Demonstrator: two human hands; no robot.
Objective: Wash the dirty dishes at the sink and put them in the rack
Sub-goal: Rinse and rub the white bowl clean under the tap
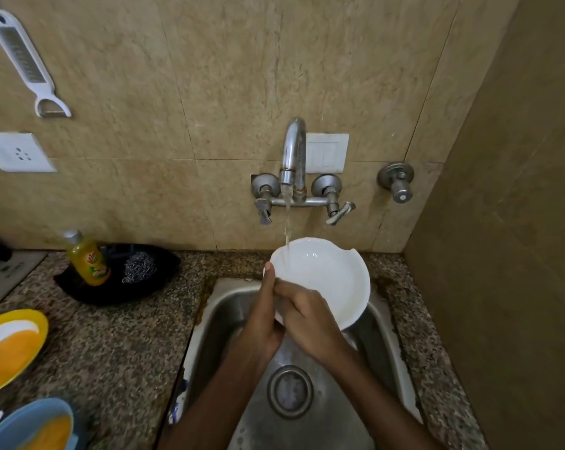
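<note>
Rinsing is where you are: both your left hand (pixel 261 319) and right hand (pixel 310 319) grip the white bowl (pixel 329 280) under the running tap (pixel 292 157) above the sink (pixel 216 319), no rack visible yet.

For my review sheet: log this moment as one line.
phase: rinsing | left hand: holds white bowl | right hand: on bowl | tap: running | over sink

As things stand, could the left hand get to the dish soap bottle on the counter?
Probably yes, but not right away. The left hand is gripping the white bowl under the running tap, so it must let go first. The soap bottle stands unobstructed on the counter left of the sink.
</note>
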